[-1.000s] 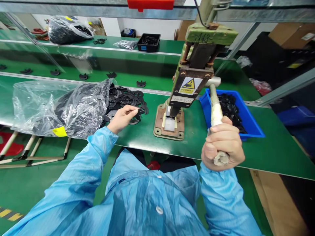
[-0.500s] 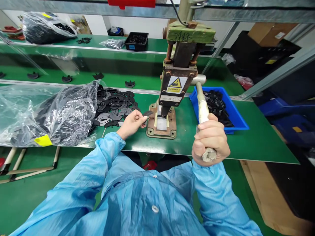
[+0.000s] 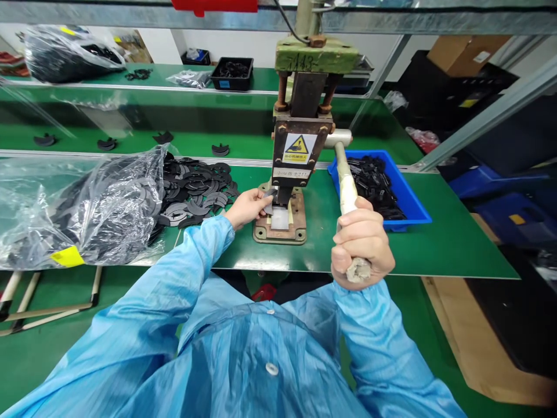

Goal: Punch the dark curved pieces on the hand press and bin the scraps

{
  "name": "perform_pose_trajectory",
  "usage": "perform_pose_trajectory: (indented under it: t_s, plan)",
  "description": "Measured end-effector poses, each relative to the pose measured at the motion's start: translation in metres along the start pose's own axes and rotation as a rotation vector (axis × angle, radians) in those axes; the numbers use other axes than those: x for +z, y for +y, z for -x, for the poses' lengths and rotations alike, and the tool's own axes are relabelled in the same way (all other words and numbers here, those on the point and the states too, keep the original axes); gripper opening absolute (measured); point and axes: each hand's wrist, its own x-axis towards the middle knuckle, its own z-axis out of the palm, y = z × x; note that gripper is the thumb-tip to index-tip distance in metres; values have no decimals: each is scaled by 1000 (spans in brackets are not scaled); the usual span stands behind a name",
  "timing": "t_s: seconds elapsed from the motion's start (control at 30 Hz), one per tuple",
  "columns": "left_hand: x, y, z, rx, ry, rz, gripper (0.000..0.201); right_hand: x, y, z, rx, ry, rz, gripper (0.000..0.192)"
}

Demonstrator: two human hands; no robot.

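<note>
While right hand (image 3: 362,242) grips taped lever (image 3: 348,188) — left hand (image 3: 248,207) pinches flat black piece (image 3: 268,200) | press (image 3: 289,168)

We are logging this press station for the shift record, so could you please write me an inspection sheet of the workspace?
Surface: green bench, parts on its left half.
Job's things: hand press upright on its base plate; black flat part at the die; lever handle slanting toward the person.
Clutter: loose pile of black parts spilling from a clear bag; blue bin with more parts.
Grippers: left hand pinches the part; right hand is closed round the lever.
Cables: one black cable above the press.
Surroundings: conveyor carrying single parts; black tray behind.
</note>
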Motion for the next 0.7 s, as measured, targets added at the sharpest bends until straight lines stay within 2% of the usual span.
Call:
perform_pose_trajectory:
  t_s: [0.23,0.37,0.53,0.7]
  plan:
    - [4,-2,-9,-35,-28,-165,39,-1,-1,1,34,5,24,23]
    - [3,3,-18,-41,-50,-266,43,0,-2,2,41,18,18,23]
    - [8,16,-21,-113,-111,-250,40,0,-2,2,49,15,34,23]
    - [14,11,-13,-131,-62,-241,40,-1,0,2,33,10,26,23]
